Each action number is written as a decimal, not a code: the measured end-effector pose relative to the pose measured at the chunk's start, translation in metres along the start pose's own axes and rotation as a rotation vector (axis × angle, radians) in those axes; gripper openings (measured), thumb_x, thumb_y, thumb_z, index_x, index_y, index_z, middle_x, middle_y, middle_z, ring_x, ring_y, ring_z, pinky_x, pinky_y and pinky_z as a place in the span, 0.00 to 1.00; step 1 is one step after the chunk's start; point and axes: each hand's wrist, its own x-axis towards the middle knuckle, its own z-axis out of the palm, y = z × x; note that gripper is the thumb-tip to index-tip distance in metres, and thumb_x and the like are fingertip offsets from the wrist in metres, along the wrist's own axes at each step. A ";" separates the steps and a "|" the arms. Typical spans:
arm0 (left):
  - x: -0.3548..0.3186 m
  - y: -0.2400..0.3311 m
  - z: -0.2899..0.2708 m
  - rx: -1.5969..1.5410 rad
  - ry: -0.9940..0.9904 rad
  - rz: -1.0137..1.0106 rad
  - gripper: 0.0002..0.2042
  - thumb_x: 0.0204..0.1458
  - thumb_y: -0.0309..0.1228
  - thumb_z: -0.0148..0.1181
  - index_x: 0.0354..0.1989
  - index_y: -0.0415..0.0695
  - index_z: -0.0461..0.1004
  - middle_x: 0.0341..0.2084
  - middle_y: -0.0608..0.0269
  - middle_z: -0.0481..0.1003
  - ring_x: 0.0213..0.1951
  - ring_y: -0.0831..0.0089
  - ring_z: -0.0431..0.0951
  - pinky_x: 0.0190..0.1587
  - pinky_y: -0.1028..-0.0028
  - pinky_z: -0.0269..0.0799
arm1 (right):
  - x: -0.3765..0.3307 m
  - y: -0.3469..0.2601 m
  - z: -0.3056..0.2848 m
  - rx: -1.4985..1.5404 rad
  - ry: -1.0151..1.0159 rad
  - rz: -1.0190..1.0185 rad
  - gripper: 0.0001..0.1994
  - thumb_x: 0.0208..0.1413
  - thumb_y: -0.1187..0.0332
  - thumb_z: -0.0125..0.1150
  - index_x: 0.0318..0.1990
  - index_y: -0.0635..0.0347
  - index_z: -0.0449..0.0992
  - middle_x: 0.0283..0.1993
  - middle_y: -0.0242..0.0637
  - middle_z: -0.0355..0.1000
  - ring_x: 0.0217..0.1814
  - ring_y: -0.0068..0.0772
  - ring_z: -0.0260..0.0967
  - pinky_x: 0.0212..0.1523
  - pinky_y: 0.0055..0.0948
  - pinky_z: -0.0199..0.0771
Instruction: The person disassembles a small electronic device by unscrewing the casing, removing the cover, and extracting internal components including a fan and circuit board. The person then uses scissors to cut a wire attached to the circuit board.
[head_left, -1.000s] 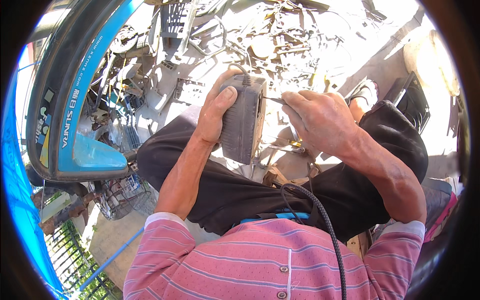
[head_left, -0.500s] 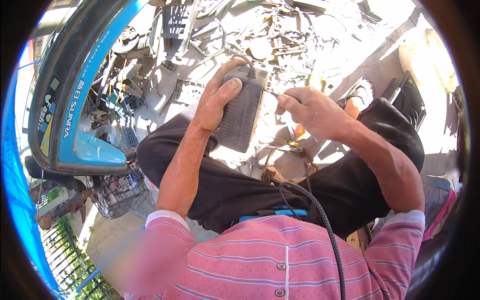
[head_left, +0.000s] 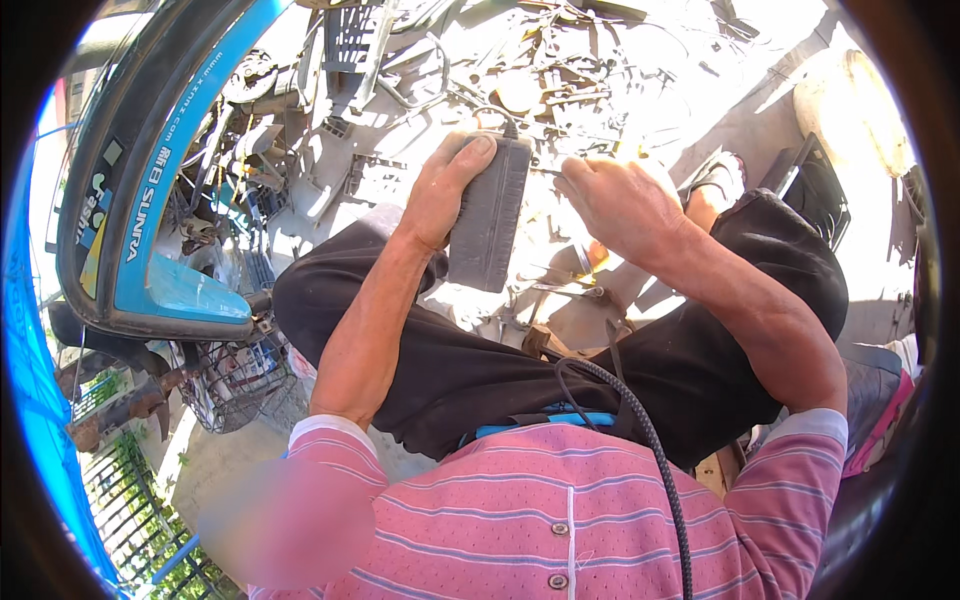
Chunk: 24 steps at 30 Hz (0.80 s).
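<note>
Black box [head_left: 488, 220] is held up above the gap between the knees, its long side running roughly away from the body, cord [head_left: 510, 127] leaving at the far end. Left hand [head_left: 436, 196]: fingers wrapped on the box's left side near the far end, thumb laid over the upper face; grip firm by the look of it. Right hand [head_left: 628, 208]: fingers curled closed, apparently around a slim tool [head_left: 546, 172] whose thin dark shaft points left toward the box; the handle is hidden in the palm. Step in hand, as judged: working the shaft at the box's right side. Method notes: brace the box hard with the left hand, since its near end hangs unsupported; line the shaft up squarely with the side before pressing; push in short, controlled strokes, so that a slip does not run toward the left thumb; tilting the right side up toward the eyes would show the contact point better. Position: the box lies directly inside the left hand's grasp, projecting toward the body beyond it; it sits to the left of the right hand's fingers, apart from them, with the shaft bridging the gap. Whether the tip touches the box cannot be told, owing to glare off the floor [head_left: 770, 110].
</note>
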 end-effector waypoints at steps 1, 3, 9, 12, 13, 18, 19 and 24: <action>0.002 0.000 0.000 -0.002 0.013 0.011 0.21 0.64 0.47 0.53 0.51 0.41 0.72 0.36 0.61 0.77 0.33 0.79 0.78 0.35 0.77 0.76 | 0.003 -0.004 -0.005 0.066 -0.052 0.079 0.19 0.69 0.60 0.50 0.34 0.69 0.75 0.29 0.56 0.76 0.32 0.59 0.75 0.35 0.50 0.75; 0.002 0.001 -0.003 -0.059 0.013 0.027 0.21 0.64 0.48 0.52 0.51 0.41 0.72 0.36 0.61 0.77 0.33 0.79 0.78 0.35 0.78 0.76 | 0.010 -0.016 -0.021 0.199 -0.156 0.236 0.21 0.70 0.58 0.48 0.33 0.69 0.76 0.31 0.56 0.76 0.33 0.58 0.75 0.38 0.50 0.75; 0.003 0.014 -0.002 -0.079 -0.011 0.124 0.23 0.64 0.49 0.52 0.54 0.41 0.71 0.38 0.61 0.78 0.36 0.79 0.79 0.38 0.79 0.78 | 0.016 -0.005 -0.031 0.446 -0.228 0.286 0.28 0.71 0.52 0.40 0.38 0.70 0.80 0.22 0.37 0.70 0.28 0.36 0.70 0.34 0.36 0.71; 0.001 0.010 0.003 -0.114 0.061 0.110 0.23 0.64 0.49 0.52 0.54 0.40 0.70 0.39 0.60 0.78 0.37 0.79 0.79 0.39 0.78 0.78 | 0.018 -0.014 -0.050 0.686 -0.451 0.522 0.28 0.70 0.50 0.43 0.40 0.69 0.80 0.21 0.27 0.63 0.26 0.29 0.64 0.31 0.31 0.68; -0.001 0.009 0.004 -0.124 0.055 0.098 0.24 0.64 0.49 0.52 0.54 0.40 0.70 0.39 0.60 0.78 0.37 0.79 0.79 0.40 0.77 0.78 | 0.016 -0.014 -0.050 0.749 -0.487 0.557 0.27 0.70 0.50 0.43 0.41 0.69 0.80 0.20 0.27 0.61 0.25 0.28 0.63 0.30 0.31 0.67; -0.001 0.007 -0.001 -0.155 -0.046 0.035 0.23 0.65 0.48 0.50 0.54 0.40 0.71 0.39 0.60 0.77 0.36 0.77 0.79 0.41 0.75 0.77 | 0.007 -0.008 -0.025 0.367 -0.210 0.229 0.21 0.71 0.57 0.47 0.36 0.68 0.77 0.20 0.40 0.68 0.21 0.44 0.67 0.27 0.40 0.69; -0.001 0.006 -0.002 -0.129 -0.040 0.027 0.22 0.66 0.48 0.50 0.54 0.40 0.72 0.38 0.60 0.77 0.36 0.77 0.79 0.40 0.75 0.77 | 0.005 -0.009 -0.023 0.262 -0.169 0.160 0.20 0.71 0.58 0.48 0.35 0.67 0.76 0.20 0.44 0.69 0.21 0.48 0.68 0.28 0.42 0.70; -0.004 0.000 0.002 -0.081 -0.015 -0.027 0.21 0.66 0.47 0.50 0.51 0.41 0.73 0.37 0.60 0.77 0.35 0.78 0.78 0.38 0.75 0.77 | 0.003 -0.004 -0.010 -0.011 -0.140 0.048 0.18 0.69 0.61 0.51 0.31 0.68 0.71 0.25 0.55 0.73 0.30 0.58 0.75 0.34 0.49 0.75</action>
